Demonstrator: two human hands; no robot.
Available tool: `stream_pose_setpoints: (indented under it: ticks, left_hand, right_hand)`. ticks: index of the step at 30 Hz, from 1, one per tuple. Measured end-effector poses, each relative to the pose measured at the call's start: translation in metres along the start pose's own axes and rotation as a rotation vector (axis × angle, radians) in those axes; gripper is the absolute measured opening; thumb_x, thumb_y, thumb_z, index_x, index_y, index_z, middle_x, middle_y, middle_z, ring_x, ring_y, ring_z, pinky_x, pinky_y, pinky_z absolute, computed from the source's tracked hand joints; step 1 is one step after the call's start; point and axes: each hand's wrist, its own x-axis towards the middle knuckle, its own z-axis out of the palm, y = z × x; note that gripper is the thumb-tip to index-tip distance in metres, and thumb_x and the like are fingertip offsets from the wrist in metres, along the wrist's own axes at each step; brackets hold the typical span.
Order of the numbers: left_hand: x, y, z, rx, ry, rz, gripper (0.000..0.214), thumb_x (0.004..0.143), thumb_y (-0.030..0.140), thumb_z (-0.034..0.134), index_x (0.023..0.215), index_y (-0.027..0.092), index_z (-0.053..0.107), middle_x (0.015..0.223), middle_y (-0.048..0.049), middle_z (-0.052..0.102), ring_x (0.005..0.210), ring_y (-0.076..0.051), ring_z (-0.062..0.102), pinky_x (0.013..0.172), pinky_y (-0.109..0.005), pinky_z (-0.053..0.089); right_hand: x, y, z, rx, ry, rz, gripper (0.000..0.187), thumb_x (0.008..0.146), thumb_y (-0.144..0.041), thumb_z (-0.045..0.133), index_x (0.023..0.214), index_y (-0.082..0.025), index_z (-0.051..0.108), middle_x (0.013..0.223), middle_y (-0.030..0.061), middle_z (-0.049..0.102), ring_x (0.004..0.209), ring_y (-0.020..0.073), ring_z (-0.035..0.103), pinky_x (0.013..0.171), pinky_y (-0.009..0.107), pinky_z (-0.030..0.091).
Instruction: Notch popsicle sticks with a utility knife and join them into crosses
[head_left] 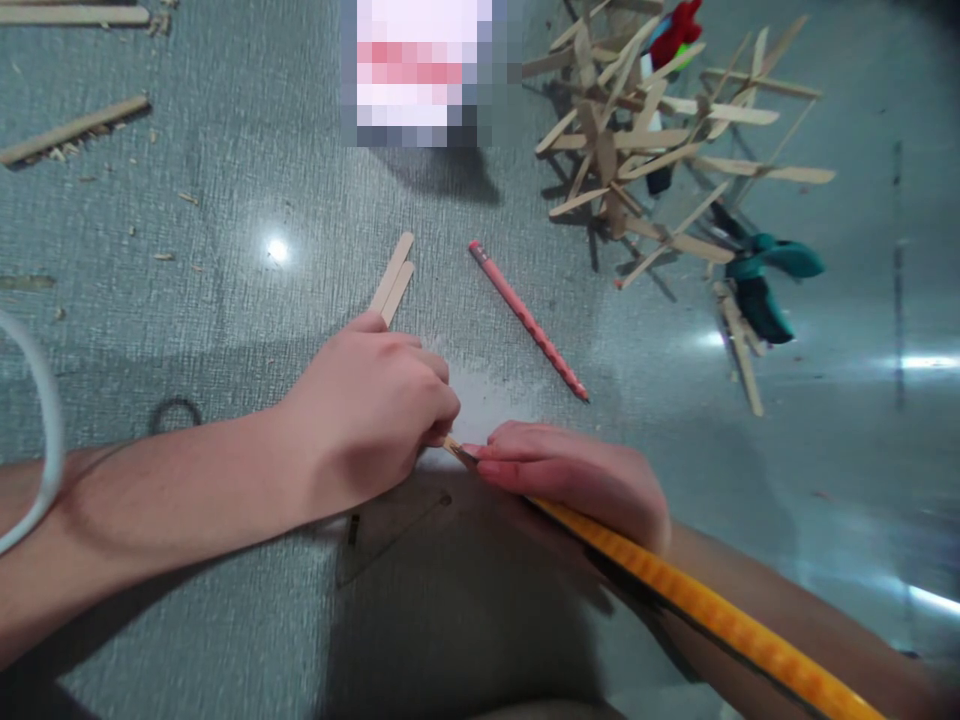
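Note:
My left hand [367, 395] is closed and pressed down on the table. Two craft sticks [396, 285] stick out beyond its knuckles, side by side. A narrow wooden tip [451, 444] shows below its fingertips. Fingers of my right hand [574, 475] wrap a long orange bladed tool [705, 595] with a dark underside, whose thin metal end meets that wooden tip. The tool runs back along my right forearm; its exact kind is unclear. Pale dust [480, 385] lies around the fingers. Just beyond is a pink pencil [529, 320] with an eraser.
At the upper right stands a tangled structure of craft sticks [607, 150], with teal-handled pliers or cutters [772, 260] beside it. A blurred-out white item [420, 70] is at the top. Loose sticks [75, 130] and shavings lie upper left. A clear triangular ruler [397, 530] lies below my hands.

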Motion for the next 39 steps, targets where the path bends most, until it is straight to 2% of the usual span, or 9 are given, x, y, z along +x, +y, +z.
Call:
stream_pose_setpoints:
  ticks: [5,11,17,22,26,31,36,39]
  left_hand:
    - [0.0,0.0,0.0,-0.006,-0.012,-0.016,0.017,0.081,0.016,0.07,0.072,0.029,0.077,0.08,0.0083,0.074,0.082,-0.014,0.063,0.076,-0.035,0.028]
    - [-0.001,0.0,0.0,-0.018,-0.001,-0.012,0.017,0.08,0.016,0.069,0.07,0.028,0.076,0.079,0.0075,0.075,0.081,-0.015,0.063,0.076,-0.035,0.028]
    - [0.0,0.001,0.0,-0.02,-0.008,-0.027,0.018,0.081,0.017,0.069,0.07,0.028,0.076,0.079,0.0079,0.075,0.082,-0.015,0.063,0.077,-0.035,0.029]
    - [0.001,-0.001,0.001,-0.014,0.002,-0.006,0.018,0.08,0.015,0.069,0.071,0.028,0.076,0.08,0.0074,0.075,0.08,-0.015,0.062,0.076,-0.035,0.028]
    - [0.0,0.0,-0.001,-0.004,-0.012,-0.014,0.017,0.08,0.016,0.069,0.071,0.029,0.076,0.08,0.0078,0.075,0.08,-0.014,0.062,0.075,-0.035,0.028]
    - [0.001,0.0,-0.001,-0.013,-0.003,-0.026,0.017,0.081,0.017,0.07,0.07,0.028,0.076,0.079,0.008,0.075,0.081,-0.014,0.063,0.076,-0.035,0.028]
    - [0.0,0.0,0.0,-0.011,0.006,-0.019,0.019,0.081,0.015,0.068,0.07,0.028,0.076,0.078,0.0076,0.075,0.08,-0.014,0.062,0.077,-0.035,0.029]
    - [0.0,0.0,-0.001,-0.002,-0.011,-0.018,0.018,0.08,0.015,0.069,0.07,0.028,0.076,0.079,0.0073,0.075,0.081,-0.014,0.063,0.076,-0.035,0.028]
  right_hand:
    - [0.006,-0.004,-0.007,-0.054,-0.047,-0.043,0.019,0.098,-0.015,0.057,0.111,-0.026,0.066,0.088,0.0038,0.074,0.073,0.0177,0.071,0.063,0.032,0.059]
    - [0.007,-0.007,-0.009,-0.091,-0.072,-0.066,0.014,0.099,-0.017,0.058,0.108,-0.023,0.067,0.091,0.0081,0.075,0.077,0.0204,0.073,0.064,0.034,0.06]
    - [0.001,-0.005,-0.008,-0.095,-0.03,-0.052,0.019,0.098,-0.014,0.058,0.111,-0.026,0.067,0.084,0.0048,0.073,0.076,0.0205,0.072,0.063,0.034,0.059]
    - [-0.002,0.001,-0.01,-0.026,-0.071,-0.065,0.028,0.099,-0.014,0.057,0.123,-0.028,0.064,0.083,0.0029,0.073,0.077,0.0203,0.072,0.065,0.034,0.06]
    - [0.0,-0.002,-0.007,-0.059,-0.017,-0.053,0.022,0.097,-0.013,0.06,0.114,-0.026,0.066,0.09,0.005,0.075,0.079,0.0206,0.073,0.066,0.036,0.06]
    - [0.003,-0.008,-0.006,-0.1,-0.036,-0.058,0.017,0.098,-0.013,0.058,0.107,-0.023,0.067,0.087,0.0074,0.074,0.078,0.0217,0.072,0.063,0.035,0.06]
    - [-0.003,0.0,-0.009,-0.057,-0.071,-0.098,0.025,0.097,-0.01,0.057,0.117,-0.024,0.064,0.085,0.0059,0.074,0.076,0.0208,0.071,0.064,0.035,0.059]
    - [-0.006,0.003,-0.006,-0.014,-0.044,-0.041,0.028,0.096,-0.01,0.059,0.117,-0.027,0.064,0.086,0.0029,0.074,0.078,0.0201,0.071,0.067,0.035,0.058]
